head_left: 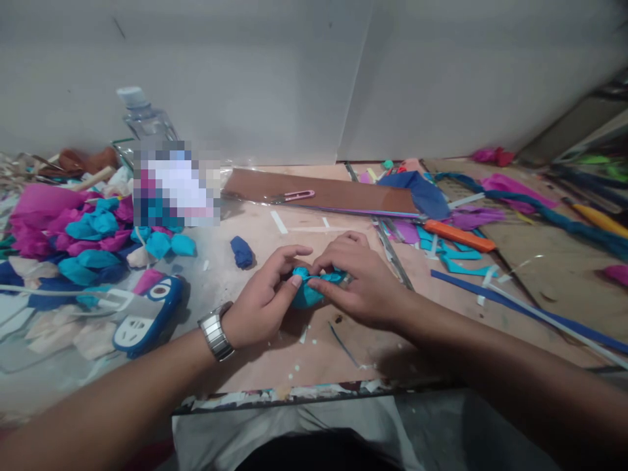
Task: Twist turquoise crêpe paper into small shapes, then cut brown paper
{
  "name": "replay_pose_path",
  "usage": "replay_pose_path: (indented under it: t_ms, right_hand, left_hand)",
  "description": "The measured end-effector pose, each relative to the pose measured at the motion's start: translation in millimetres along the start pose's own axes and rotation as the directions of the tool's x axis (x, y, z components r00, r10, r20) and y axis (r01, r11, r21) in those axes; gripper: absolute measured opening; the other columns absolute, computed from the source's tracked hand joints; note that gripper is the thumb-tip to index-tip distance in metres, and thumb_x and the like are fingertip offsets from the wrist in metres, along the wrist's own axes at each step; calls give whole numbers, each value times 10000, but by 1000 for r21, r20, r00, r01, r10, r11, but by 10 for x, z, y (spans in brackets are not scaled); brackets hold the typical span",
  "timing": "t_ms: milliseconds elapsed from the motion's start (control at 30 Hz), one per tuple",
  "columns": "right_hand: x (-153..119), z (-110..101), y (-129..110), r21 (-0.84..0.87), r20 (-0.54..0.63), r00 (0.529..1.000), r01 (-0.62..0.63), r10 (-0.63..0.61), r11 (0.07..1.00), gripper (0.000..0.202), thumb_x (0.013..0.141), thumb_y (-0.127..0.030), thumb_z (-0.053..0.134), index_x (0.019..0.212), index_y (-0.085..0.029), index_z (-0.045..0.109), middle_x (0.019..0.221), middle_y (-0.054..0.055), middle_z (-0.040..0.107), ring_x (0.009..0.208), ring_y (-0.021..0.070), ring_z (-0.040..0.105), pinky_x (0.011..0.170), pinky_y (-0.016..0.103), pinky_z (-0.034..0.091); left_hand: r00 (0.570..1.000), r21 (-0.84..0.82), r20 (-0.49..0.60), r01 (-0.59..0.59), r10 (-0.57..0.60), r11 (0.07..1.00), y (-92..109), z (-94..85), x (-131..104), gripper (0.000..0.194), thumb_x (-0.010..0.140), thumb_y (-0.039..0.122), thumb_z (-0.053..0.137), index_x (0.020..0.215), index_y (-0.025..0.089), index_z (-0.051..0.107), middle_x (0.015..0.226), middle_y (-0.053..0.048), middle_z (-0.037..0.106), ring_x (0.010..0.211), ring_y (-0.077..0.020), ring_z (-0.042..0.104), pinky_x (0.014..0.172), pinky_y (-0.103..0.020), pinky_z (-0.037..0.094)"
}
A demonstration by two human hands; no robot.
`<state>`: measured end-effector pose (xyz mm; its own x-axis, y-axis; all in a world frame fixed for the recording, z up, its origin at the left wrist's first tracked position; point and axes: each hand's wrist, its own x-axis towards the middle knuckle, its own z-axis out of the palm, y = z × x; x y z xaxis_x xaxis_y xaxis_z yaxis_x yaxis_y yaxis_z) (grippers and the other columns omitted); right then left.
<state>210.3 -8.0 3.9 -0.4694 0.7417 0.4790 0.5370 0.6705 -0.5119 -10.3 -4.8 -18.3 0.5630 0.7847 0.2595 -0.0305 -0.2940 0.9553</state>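
Note:
Between my two hands, just above the worktable [265, 366], is a crumpled piece of turquoise crepe paper [310, 296]. My left hand [272, 294], below a metal watch [216, 332], pinches its left side with the thumb in front. The fingers of my right hand [360, 281] close on its right side and upper edge. Part of the paper is hidden behind the fingers. A small twisted dark blue paper piece [241, 252] lies left of my left hand. Close in front of my hands lies a thin dark strip [343, 343].
Pink, turquoise and blue paper bundles [93, 242] pile up at left, near a blue-and-white power strip [150, 317] and a clear bottle [150, 121]. Behind my hands lie a brown sheet [318, 193] and pink snips [299, 195]. An orange cutter [458, 235] and paper scraps lie right.

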Motion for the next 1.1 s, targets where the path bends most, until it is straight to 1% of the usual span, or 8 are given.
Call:
replay_pose_path:
  t_ms: [133,233,467,600,667,833,967,1100]
  right_hand:
    - [0,6,-14,-18,-1,1000,-7,7,1000,88,956,-290,694,908,-224,663,860,-3,682,888,190,621,1014,432,318]
    - [-1,10,-21,-18,-5,1000,-3,3,1000,97,952,-286,696,894,-218,660,857,-3,680,884,190,623,1003,428,319]
    - [10,14,-11,-17,-22,1000,-22,22,1000,194,951,-400,728,904,-225,658,878,1,703,884,193,640,990,422,331]
    - [13,9,-13,-25,-24,999,-26,26,999,190,945,-410,740,956,-232,673,907,4,700,904,196,639,995,418,344]
    - [7,8,-9,-41,-13,1000,-16,15,999,184,949,-408,737,1006,-238,700,955,16,688,950,203,633,1000,418,348]
    - [-12,7,0,-97,27,999,46,-44,994,245,982,-410,692,1190,-292,743,1111,64,649,1098,237,605,1032,451,347]
    - [-10,-2,-17,-97,74,995,77,-70,992,252,1009,-384,648,1227,-296,739,1173,82,639,1162,251,590,1063,471,359]
    - [0,-9,-37,-72,106,990,102,-94,992,215,1026,-334,615,1204,-273,719,1196,92,641,1192,252,581,1081,472,372]
  left_hand:
    - [999,51,37,-27,25,998,11,-4,0,391,1063,258,514,1453,249,486,1387,-108,604,1288,-225,583,1061,-352,496]
    - [996,59,73,-46,42,997,23,-5,1,460,1044,244,547,1495,255,455,1418,-115,589,1301,-235,582,1076,-363,496]
    - [993,0,116,-3,3,1000,33,-18,-8,529,1060,245,505,1573,273,380,1474,-138,563,1338,-258,567,1090,-402,489]
    - [993,-24,117,11,-8,1000,33,-19,-16,544,1067,259,495,1591,270,348,1449,-138,586,1315,-254,585,1109,-423,472]
    - [993,-35,118,25,-21,999,27,-20,-18,569,1068,266,499,1610,271,324,1492,-138,559,1344,-258,569,1139,-432,454]
    - [994,-79,111,29,-20,996,-11,-22,-13,619,1064,264,516,1640,309,295,1677,-85,366,1526,-267,393,1262,-435,338]
    - [992,-86,120,38,-27,996,-19,-21,-7,638,1066,261,513,1651,320,265,1700,-75,331,1568,-267,325,1306,-466,260]
    - [991,-86,126,43,-32,995,6,-14,-2,638,1054,267,536,1640,309,285,1692,-103,336,1526,-286,399,1258,-467,347]
